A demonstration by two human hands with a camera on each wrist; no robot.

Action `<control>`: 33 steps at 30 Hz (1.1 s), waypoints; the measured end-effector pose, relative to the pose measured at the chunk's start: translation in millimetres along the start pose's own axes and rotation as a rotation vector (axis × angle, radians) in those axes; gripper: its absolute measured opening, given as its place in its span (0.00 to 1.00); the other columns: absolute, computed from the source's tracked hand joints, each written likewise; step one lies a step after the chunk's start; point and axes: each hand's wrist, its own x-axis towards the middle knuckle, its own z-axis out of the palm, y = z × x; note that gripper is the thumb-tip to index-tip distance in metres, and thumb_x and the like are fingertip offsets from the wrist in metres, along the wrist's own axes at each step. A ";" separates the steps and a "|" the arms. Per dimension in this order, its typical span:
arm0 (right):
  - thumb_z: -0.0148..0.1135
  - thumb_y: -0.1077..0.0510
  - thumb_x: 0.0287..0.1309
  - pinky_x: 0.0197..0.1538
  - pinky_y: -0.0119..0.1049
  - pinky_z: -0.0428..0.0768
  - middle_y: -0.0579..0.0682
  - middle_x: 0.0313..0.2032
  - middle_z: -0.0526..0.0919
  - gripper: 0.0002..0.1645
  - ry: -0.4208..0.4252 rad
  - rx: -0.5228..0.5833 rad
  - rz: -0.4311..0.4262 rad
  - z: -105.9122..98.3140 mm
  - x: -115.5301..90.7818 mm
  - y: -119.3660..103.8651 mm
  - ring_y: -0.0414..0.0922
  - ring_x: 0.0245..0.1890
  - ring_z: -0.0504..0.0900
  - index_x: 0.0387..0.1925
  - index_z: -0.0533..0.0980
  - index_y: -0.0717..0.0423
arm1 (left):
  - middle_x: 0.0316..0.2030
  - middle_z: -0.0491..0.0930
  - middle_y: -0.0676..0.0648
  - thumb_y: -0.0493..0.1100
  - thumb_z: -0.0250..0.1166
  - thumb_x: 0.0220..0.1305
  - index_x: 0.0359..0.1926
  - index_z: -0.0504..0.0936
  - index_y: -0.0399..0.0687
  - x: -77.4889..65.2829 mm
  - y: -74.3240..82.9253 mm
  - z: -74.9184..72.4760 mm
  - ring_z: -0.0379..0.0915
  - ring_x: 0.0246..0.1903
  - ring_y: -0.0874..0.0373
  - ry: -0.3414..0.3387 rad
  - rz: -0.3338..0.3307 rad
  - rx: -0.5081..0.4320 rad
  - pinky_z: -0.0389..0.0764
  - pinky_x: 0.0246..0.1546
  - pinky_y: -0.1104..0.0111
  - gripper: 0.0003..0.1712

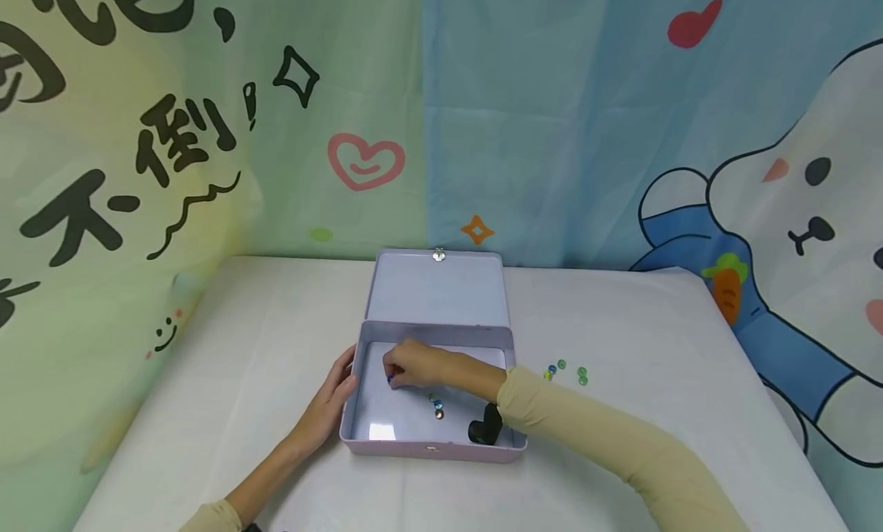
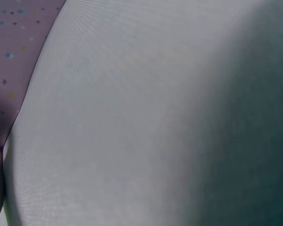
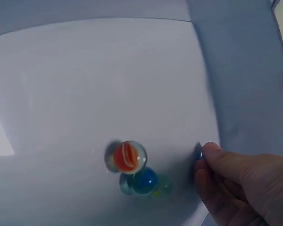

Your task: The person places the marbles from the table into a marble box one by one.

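A lilac hinged tin box (image 1: 386,446) has its lid (image 1: 441,294) raised at the back. Inside, near the left wall, my right hand (image 1: 417,362) pinches a small dark blue marble (image 3: 201,154) between thumb and fingers, close over the floor. Beside it lie an orange-and-white marble (image 3: 129,157), a blue marble (image 3: 145,181) and a clear one with yellow-green (image 3: 163,186), grouped together. My left hand (image 1: 327,408) rests against the outer left side of the box, fingers fairly straight. In the left wrist view, the box's star-patterned side (image 2: 14,52) shows at the edge.
Several green, blue and yellow marbles (image 1: 582,375) lie on the white-covered table (image 1: 621,325) right of the box, near my right forearm. A printed curtain (image 1: 538,133) hangs behind the table. A black wrist device (image 1: 486,426) overlaps the box's right front corner.
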 end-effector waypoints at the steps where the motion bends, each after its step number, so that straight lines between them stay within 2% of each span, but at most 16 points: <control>1: 0.67 0.60 0.57 0.30 0.20 0.67 0.47 0.26 0.82 0.06 0.003 0.000 0.000 -0.3 0.0 -0.6 0.32 0.24 0.69 0.29 0.79 0.57 | 0.76 0.47 0.44 0.48 0.40 0.77 0.76 0.47 0.64 0.2 0.1 -0.1 0.46 0.74 0.37 0.004 -0.005 0.001 0.57 0.66 0.36 0.30; 16: 0.67 0.59 0.57 0.31 0.21 0.69 0.48 0.28 0.83 0.05 0.000 0.012 0.065 -3.2 0.9 -6.0 0.33 0.25 0.71 0.31 0.80 0.57 | 0.77 0.46 0.43 0.48 0.40 0.77 0.76 0.46 0.63 1.4 1.6 -1.8 0.46 0.74 0.36 0.014 -0.010 0.024 0.57 0.65 0.36 0.30; 24: 0.66 0.58 0.59 0.34 0.21 0.70 0.47 0.32 0.84 0.06 -0.046 -0.088 0.061 -2.7 2.9 -8.6 0.33 0.28 0.72 0.36 0.82 0.57 | 0.77 0.45 0.43 0.49 0.40 0.77 0.76 0.46 0.61 0.8 0.6 -3.2 0.45 0.74 0.35 0.008 0.002 0.017 0.58 0.65 0.36 0.30; 33: 0.66 0.56 0.59 0.35 0.21 0.72 0.48 0.34 0.85 0.13 -0.105 -0.131 0.075 -6.1 -2.7 -10.8 0.34 0.29 0.74 0.43 0.83 0.58 | 0.76 0.47 0.41 0.47 0.40 0.77 0.76 0.47 0.59 -0.7 -0.8 0.1 0.46 0.73 0.35 0.013 0.009 0.006 0.60 0.64 0.36 0.30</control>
